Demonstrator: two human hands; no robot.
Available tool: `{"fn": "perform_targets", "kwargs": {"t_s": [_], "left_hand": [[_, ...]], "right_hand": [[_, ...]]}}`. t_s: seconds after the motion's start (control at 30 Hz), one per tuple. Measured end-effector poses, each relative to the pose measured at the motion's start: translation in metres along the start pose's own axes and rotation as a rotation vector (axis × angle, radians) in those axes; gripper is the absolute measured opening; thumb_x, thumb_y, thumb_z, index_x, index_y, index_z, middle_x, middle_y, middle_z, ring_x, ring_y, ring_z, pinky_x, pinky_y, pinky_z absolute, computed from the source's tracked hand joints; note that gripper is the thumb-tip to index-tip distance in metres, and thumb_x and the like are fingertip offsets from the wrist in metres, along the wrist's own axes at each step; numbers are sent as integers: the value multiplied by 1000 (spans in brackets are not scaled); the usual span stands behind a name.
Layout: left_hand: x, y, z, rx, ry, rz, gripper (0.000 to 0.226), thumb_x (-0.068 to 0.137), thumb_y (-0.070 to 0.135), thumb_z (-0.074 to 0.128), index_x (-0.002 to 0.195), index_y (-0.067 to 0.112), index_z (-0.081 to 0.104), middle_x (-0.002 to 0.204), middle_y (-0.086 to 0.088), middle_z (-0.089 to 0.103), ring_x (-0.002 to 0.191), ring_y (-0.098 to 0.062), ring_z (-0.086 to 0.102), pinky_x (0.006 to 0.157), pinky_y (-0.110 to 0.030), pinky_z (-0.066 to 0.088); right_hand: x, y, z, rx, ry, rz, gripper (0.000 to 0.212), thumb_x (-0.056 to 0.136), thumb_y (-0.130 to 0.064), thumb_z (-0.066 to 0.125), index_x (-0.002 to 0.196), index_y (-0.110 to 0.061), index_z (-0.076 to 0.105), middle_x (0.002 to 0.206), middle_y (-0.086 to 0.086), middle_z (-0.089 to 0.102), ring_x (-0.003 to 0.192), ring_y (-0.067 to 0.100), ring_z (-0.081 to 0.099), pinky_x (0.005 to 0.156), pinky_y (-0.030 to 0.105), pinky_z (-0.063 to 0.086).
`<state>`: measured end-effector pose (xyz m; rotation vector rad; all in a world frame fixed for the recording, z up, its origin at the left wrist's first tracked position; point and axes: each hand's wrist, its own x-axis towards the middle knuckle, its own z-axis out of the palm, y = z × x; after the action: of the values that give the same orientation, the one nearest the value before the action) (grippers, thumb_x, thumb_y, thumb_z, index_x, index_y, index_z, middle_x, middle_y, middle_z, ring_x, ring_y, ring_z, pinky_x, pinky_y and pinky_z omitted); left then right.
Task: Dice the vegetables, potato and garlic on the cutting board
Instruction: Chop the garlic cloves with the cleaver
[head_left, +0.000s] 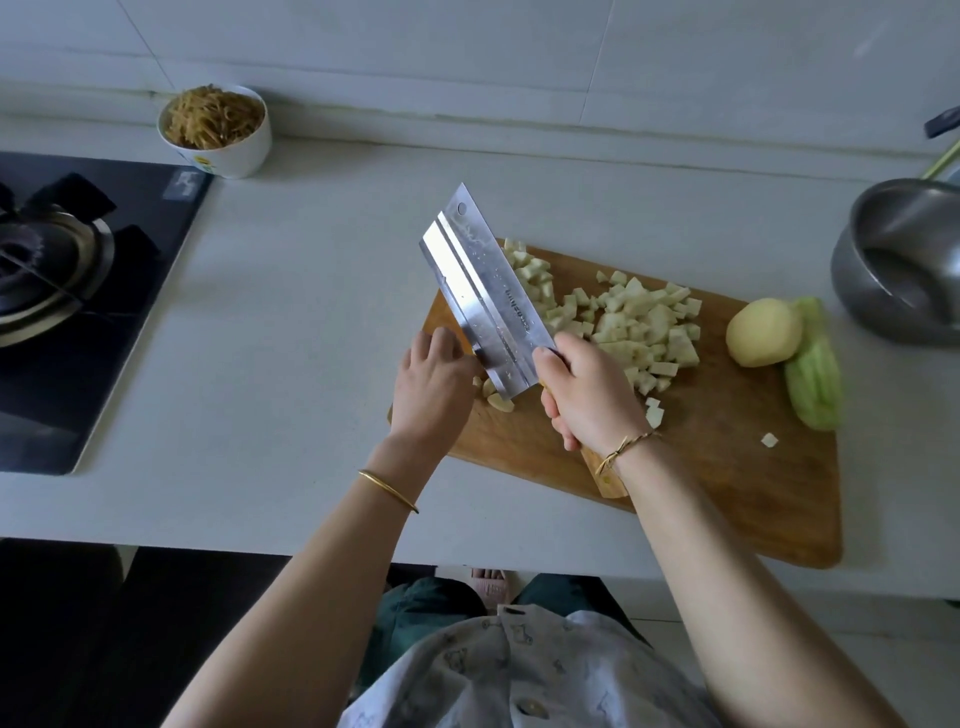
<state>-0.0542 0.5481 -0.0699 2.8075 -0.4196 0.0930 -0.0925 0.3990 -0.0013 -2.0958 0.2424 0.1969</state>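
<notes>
Right hand (587, 395) gripped the cleaver (483, 291) over pale pieces (498, 401) at the cutting board's (727, 467) left edge; left hand (434, 379) curled beside them, hold unclear. Potato (762, 332) sat at the right edge.

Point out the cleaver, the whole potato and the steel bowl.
cleaver (485, 291), head view, middle of blade
potato (762, 332), head view, centre of peeled surface
steel bowl (857, 296), head view, outer wall
</notes>
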Motion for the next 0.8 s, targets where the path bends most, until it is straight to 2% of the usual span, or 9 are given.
{"fn": "perform_targets", "kwargs": {"t_s": [0.07, 0.17, 0.23, 0.33, 0.43, 0.53, 0.7, 0.8], "left_hand": [[1, 0, -1, 3, -45, -7, 17, 86, 16, 64, 102, 15, 70, 110, -9, 47, 106, -31, 41, 92, -33, 32], [1, -3, -2, -31, -58, -33, 20, 89, 24, 62, 106, 16, 67, 115, -6, 45, 110, -27, 38, 96, -30, 29], [-1, -4, -3, -105, -25, -57, 21, 86, 27, 67, 104, 15, 68, 112, -7, 48, 108, -27, 41, 94, -33, 33], [-7, -9, -8, -271, 97, -112, 15, 82, 18, 72, 96, 14, 70, 106, -7, 51, 102, -27, 44, 89, -33, 39], [-18, -21, -17, -427, 202, -202, 11, 82, 15, 71, 93, 15, 67, 102, -2, 54, 98, -21, 46, 87, -29, 37], [-30, -34, -21, -498, 190, -288, 9, 85, 16, 68, 92, 17, 63, 93, 8, 59, 92, -18, 50, 81, -26, 37], [-39, -39, -13, -511, 121, -431, 7, 86, 15, 63, 93, 14, 63, 91, 5, 58, 83, -16, 55, 69, -25, 40], [-43, -37, -9, -467, 98, -459, 9, 85, 13, 62, 94, 12, 64, 94, 1, 58, 79, -17, 54, 67, -29, 44]], "right_hand": [[0, -1, 1, -2, 2, -5, 32, 99, -20, 39, 68, -12, 35, 55, 9, 48, 35, 18, 34, 34, 24, 34], [1, -2, 2, 4, 15, -15, 32, 99, -19, 39, 68, -12, 36, 55, 9, 48, 34, 18, 35, 34, 23, 34], [3, -2, 3, 9, 26, -19, 32, 99, -18, 39, 68, -12, 36, 55, 9, 48, 33, 17, 36, 33, 23, 34], [5, -2, 4, 11, 34, -17, 32, 99, -19, 40, 68, -12, 36, 55, 8, 48, 33, 16, 36, 34, 22, 34], [7, -1, 9, 8, 15, 5, 31, 98, -19, 40, 68, -11, 37, 54, 7, 48, 33, 16, 35, 35, 23, 35], [6, -1, 18, 8, -24, 26, 28, 96, -19, 40, 70, -10, 36, 55, 8, 47, 34, 18, 35, 35, 24, 35], [5, -2, 34, -35, -109, 34, 30, 96, -21, 40, 69, -12, 34, 58, 10, 47, 35, 16, 33, 35, 24, 35], [6, -1, 40, -57, -138, 39, 30, 97, -22, 40, 69, -12, 35, 58, 9, 47, 36, 17, 34, 34, 23, 35]]}}
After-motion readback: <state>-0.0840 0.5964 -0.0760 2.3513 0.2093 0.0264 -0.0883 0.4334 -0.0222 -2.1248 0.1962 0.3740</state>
